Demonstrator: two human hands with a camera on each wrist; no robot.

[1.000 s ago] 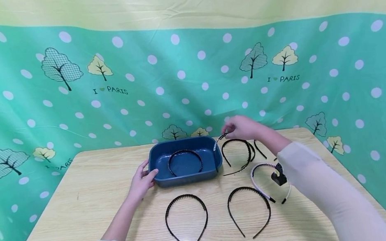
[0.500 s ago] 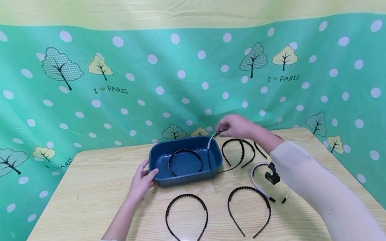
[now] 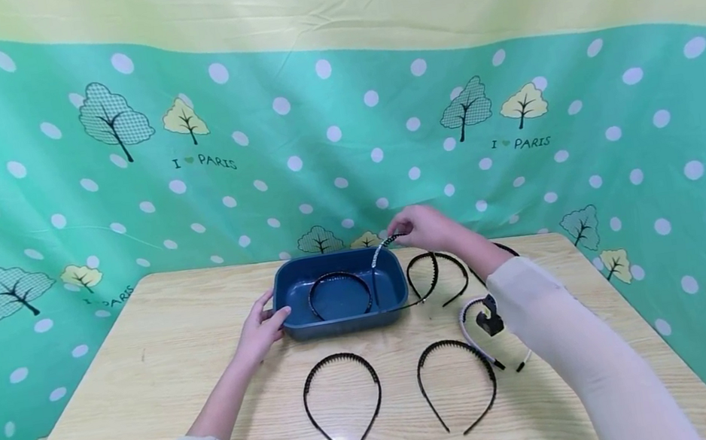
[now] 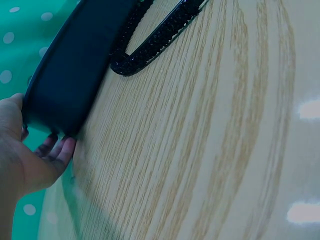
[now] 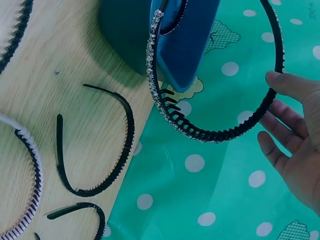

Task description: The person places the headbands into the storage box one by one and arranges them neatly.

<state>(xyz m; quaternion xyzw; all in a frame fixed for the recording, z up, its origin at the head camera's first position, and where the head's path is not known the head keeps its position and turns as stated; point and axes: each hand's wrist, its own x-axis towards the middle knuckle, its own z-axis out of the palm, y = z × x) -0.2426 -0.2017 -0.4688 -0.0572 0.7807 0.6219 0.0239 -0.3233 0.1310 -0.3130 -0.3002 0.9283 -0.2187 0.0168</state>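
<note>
My left hand (image 3: pixel 264 326) grips the left end of a dark blue rectangular bin (image 3: pixel 335 327), thumb over its rim and fingers against its outer wall in the left wrist view. A black headband (image 3: pixel 336 276) lies inside the bin. My right hand (image 3: pixel 426 227) pinches a black headband with silvery sparkles (image 5: pixel 151 55) between thumb and fingers. It hangs over the bin's right end, its comb teeth showing in the right wrist view.
Two black toothed headbands, one at left (image 3: pixel 336 358) and one at right (image 3: pixel 451 343), lie in front of the bin. A whitish headband (image 3: pixel 474 342) and more black headbands (image 5: pixel 127 145) lie to the right. A patterned curtain (image 3: pixel 341 138) hangs behind the table.
My right hand has moved left, carrying the sparkly headband from beside the bin's right edge to over its right end. My left hand has stayed on the bin.
</note>
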